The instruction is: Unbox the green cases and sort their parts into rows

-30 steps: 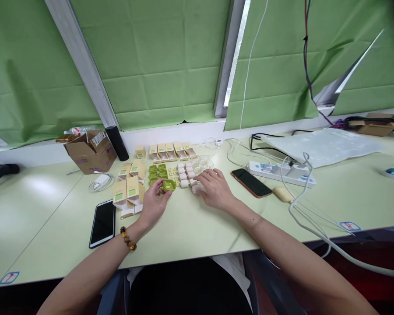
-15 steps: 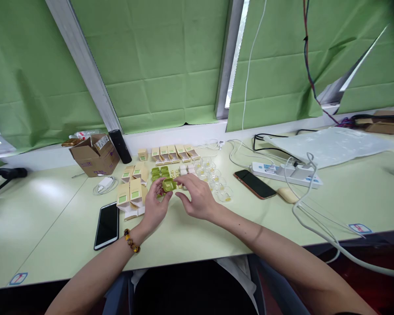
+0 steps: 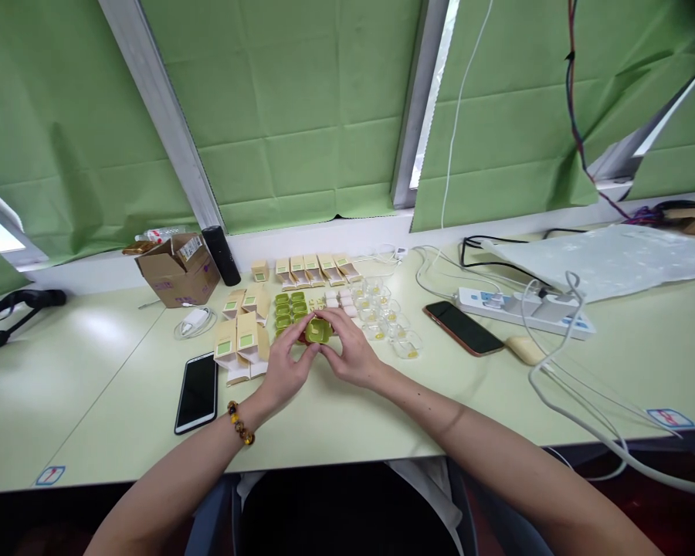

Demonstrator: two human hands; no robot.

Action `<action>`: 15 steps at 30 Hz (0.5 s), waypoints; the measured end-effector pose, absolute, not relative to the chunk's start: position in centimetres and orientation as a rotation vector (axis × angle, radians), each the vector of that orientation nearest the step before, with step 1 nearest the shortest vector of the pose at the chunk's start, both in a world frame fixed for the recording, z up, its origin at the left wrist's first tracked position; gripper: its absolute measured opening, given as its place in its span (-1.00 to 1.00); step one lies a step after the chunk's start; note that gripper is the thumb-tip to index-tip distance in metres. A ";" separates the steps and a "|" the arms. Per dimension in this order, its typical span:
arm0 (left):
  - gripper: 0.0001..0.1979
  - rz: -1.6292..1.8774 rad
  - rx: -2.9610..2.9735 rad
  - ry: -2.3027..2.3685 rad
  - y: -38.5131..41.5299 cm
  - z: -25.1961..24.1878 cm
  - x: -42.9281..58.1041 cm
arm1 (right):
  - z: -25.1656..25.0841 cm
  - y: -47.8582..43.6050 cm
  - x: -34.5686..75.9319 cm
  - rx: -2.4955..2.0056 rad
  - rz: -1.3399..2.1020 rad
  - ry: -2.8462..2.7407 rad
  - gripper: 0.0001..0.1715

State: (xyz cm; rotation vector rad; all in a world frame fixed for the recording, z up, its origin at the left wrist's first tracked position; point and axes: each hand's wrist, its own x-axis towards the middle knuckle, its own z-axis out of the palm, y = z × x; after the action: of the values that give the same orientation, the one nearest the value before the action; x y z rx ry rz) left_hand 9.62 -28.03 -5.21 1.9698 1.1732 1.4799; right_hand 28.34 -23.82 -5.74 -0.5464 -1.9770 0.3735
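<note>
A small olive-green square tray (image 3: pixel 318 330) is held up between both hands, its hollow side towards me. My left hand (image 3: pixel 289 363) grips its left edge, thumb below and fingers behind. On the other edge, the fingers and thumb of my right hand (image 3: pixel 350 354) are closed. Just beyond lie several more green trays (image 3: pixel 283 310) in two columns, partly hidden by my hands. Beside them sit small cream pieces (image 3: pixel 316 304) and white blocks (image 3: pixel 331 303). Several clear plastic cups (image 3: pixel 406 347) with yellow bits stand right of my right hand.
Open cream cartons (image 3: pixel 249 340) stand left of the trays, with another row of cartons (image 3: pixel 316 269) behind. A phone (image 3: pixel 197 392) lies front left, another phone (image 3: pixel 462 327) right, near a power strip (image 3: pixel 521 313) with trailing cables. A cardboard box (image 3: pixel 179 274) sits back left.
My right hand has closed on the right side of the green tray, where its fingers were apart before. The tray now faces me more. The view has shifted slightly.
</note>
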 end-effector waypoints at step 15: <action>-0.86 1.654 2.109 1.266 -27.9 -5.2 9.4 | -6.0 -23.4 27.5 -0.380 1.550 -1.342 -0.43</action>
State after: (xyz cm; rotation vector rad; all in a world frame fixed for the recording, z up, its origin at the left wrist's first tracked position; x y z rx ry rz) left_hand 9.42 -27.89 -5.20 2.1094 1.2660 1.6543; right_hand 27.50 -23.41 -6.04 -0.3804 -1.3424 1.5496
